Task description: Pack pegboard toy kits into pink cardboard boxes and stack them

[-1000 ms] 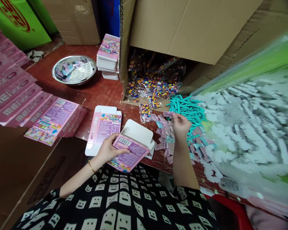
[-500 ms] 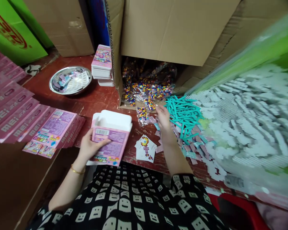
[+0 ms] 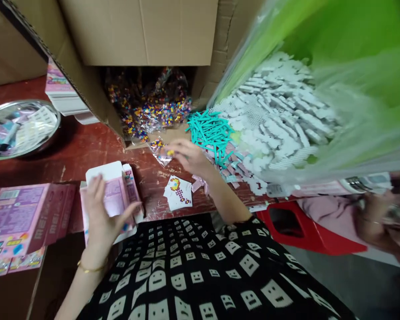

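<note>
My left hand (image 3: pixel 102 211), slightly blurred, has its fingers spread over an open pink and purple carton (image 3: pixel 112 195) on the table, white flap up. A second pink carton (image 3: pixel 130 178) shows just behind it. The thumb and fingers of my right hand (image 3: pixel 186 155) are pinched on a small clear bag of coloured beads (image 3: pixel 170 152), with a few yellow beads showing at the fingertips. Another bead bag (image 3: pixel 158 144) lies beside it at the mouth of a cardboard box. Between my hands lie white cards (image 3: pixel 178 193) printed with a pixel wand pattern.
Several bead bags (image 3: pixel 150 111) fill the cardboard box (image 3: pixel 146 35). Teal sticks (image 3: pixel 210 129), small pink packets (image 3: pixel 236 166) and a large bag of white pegboards (image 3: pixel 276 120) lie right. A metal bowl (image 3: pixel 55 133) and stacked pink cartons (image 3: pixel 16 213) stand left. Another person's hand (image 3: pixel 373 220) is far right.
The view has turned right. My left hand has loosened from its grasp on the carton and spread out over it. My right hand has drawn a bead bag slightly towards me.
</note>
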Tool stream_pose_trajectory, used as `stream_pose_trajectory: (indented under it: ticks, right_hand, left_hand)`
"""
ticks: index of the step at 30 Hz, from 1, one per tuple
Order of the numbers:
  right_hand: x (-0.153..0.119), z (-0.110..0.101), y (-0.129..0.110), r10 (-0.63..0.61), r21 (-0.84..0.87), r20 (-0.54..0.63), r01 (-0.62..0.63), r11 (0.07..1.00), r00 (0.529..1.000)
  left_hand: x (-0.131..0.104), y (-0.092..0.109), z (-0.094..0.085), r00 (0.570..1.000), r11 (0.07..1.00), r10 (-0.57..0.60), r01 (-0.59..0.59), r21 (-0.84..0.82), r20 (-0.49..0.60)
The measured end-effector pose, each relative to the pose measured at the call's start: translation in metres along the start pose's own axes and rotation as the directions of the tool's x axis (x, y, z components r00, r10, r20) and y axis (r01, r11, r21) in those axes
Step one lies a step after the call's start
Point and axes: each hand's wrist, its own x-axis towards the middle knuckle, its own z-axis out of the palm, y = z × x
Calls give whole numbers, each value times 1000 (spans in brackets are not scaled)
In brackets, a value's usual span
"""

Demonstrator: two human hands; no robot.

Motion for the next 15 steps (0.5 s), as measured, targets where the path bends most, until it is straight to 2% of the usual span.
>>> stream_pose_trajectory:
  ticks: [1,2,4,5,6,7,9,11,12,13,15]
  right_hand:
    - [-12,-2,-19,-56,88,111,46,995,992]
    - [-23,-2,-33,-67,174,163,39,984,984]
    - [-43,2,-43,49,289,161,-94,953,986]
    - [-53,6,-39,170,296,131,-202,933,977]
    - [-61,11,-30,304,260,108,-322,910,947]
    - [-69,17,-18,429,179,99,-440,880,898]
    - [-82,27,10,618,-77,117,-613,786,778]
    - [-90,36,33,738,-287,149,-685,669,659]
    - [-93,39,41,773,-332,170,-703,629,611]
    - [-94,42,47,795,-343,187,-720,603,577]
    - [-96,45,54,811,-317,209,-747,585,546]
  left_hand:
    - [3,13,9,997,996,49,-44,-72,60]
    - [5,23,19,984,987,52,-25,-159,171]
    - [3,35,37,907,931,-28,176,-319,420]
    - [1,37,44,852,874,-95,319,-366,515]
    - [-3,37,49,798,797,-166,455,-398,580]
    - [-6,35,52,751,707,-233,567,-423,618]
    - [-11,28,51,677,531,-332,709,-464,656]
    - [-15,21,45,629,397,-379,773,-495,679]
    - [-17,19,42,616,341,-402,788,-513,678]
    - [-19,18,39,610,290,-431,792,-538,665]
    - [-25,17,37,603,213,-500,781,-587,622]
